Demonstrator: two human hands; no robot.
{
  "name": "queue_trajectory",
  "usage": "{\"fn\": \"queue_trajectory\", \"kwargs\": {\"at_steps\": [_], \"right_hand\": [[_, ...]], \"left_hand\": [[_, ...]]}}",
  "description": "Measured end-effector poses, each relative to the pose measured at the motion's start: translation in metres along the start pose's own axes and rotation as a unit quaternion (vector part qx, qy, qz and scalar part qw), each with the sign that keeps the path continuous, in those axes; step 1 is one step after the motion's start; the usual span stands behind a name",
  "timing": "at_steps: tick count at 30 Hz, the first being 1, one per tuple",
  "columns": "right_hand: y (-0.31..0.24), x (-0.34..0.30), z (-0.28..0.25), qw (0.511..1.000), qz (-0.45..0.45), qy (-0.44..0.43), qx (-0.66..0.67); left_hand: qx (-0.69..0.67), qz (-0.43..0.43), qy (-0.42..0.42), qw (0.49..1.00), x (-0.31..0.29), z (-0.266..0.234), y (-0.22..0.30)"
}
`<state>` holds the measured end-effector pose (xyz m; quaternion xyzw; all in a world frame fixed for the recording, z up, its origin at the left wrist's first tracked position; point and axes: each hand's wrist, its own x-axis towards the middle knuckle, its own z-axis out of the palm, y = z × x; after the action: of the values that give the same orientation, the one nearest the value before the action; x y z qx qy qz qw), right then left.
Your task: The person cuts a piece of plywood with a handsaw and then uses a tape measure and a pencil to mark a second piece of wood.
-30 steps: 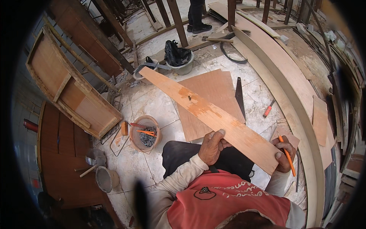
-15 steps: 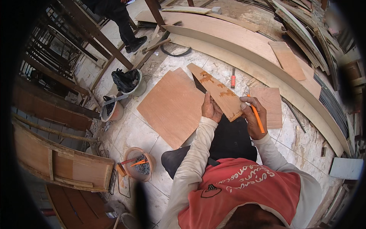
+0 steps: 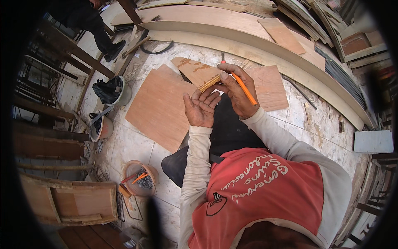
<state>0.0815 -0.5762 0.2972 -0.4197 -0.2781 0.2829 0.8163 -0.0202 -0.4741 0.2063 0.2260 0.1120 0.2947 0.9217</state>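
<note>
My right hand (image 3: 240, 89) grips the near end of a tapered plywood piece (image 3: 197, 71) and also holds an orange pencil (image 3: 244, 88) across its fingers. The plywood has brown stains on its face, and its layered edge faces me. My left hand (image 3: 202, 108) is palm up with its fingers apart, just below that edge; whether its fingertips touch the wood I cannot tell. Under them lies a large square plywood sheet (image 3: 159, 108) on the tiles. A smaller plywood piece (image 3: 269, 88) is right of my right hand. The screwdriver (image 3: 223, 61) beyond is mostly hidden by that hand.
A bucket of nails (image 3: 141, 178) stands at lower left, with a bucket holding a black bag (image 3: 120, 91) farther up. A long board on edge (image 3: 248, 50) curves across the far side. Another person's leg (image 3: 99, 35) shows at upper left.
The tapered plywood has tilted, bringing its layered end up toward me. My left hand has let go of it and turned palm up. The view has shifted to the right.
</note>
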Motion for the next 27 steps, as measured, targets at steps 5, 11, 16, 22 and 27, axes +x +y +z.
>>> {"fn": "queue_trajectory", "kwargs": {"at_steps": [5,11,16,22,27], "right_hand": [[0.002,0.003,-0.002,1.000,-0.001,0.001,0.023],[0.004,0.003,-0.004,1.000,0.006,-0.013,0.016],[0.002,0.002,0.006,1.000,0.006,-0.021,0.023],[0.010,-0.016,0.028,0.998,0.045,-0.030,0.044],[0.022,-0.020,0.032,0.991,0.006,-0.127,-0.041]], "left_hand": [[0.038,0.005,0.033,0.999,0.002,0.003,-0.002],[0.191,0.069,0.086,0.975,0.014,0.012,-0.009],[0.259,0.178,0.093,0.945,0.070,-0.017,-0.021],[0.152,0.095,0.251,0.951,0.127,-0.044,-0.037],[0.135,0.371,0.347,0.851,0.123,-0.061,0.012]]}}
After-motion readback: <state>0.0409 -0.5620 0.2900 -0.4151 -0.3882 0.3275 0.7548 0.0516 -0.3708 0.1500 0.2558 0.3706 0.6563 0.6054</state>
